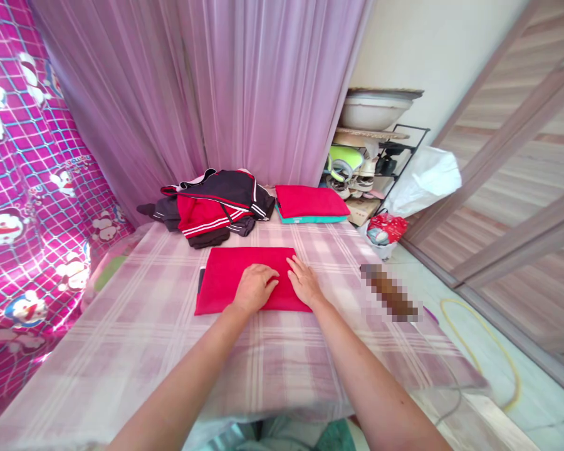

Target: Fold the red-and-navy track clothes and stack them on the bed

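Garment (282,298) flat beneath the fingers (297,265)

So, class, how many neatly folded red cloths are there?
2: the front cloth, beneath left hand and right hand; the back cloth, atop teal fabric beside the clothes heap, which might hide more.

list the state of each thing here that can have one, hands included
Near red cloth: folded flat
Left hand: resting on it, fingers bent
Right hand: resting on it, fingers extended
Clothes pile: heaped, rumpled
Far red cloth: folded
Teal cloth: folded beneath that
Checked tablecloth: spread out
Purple curtain: hanging
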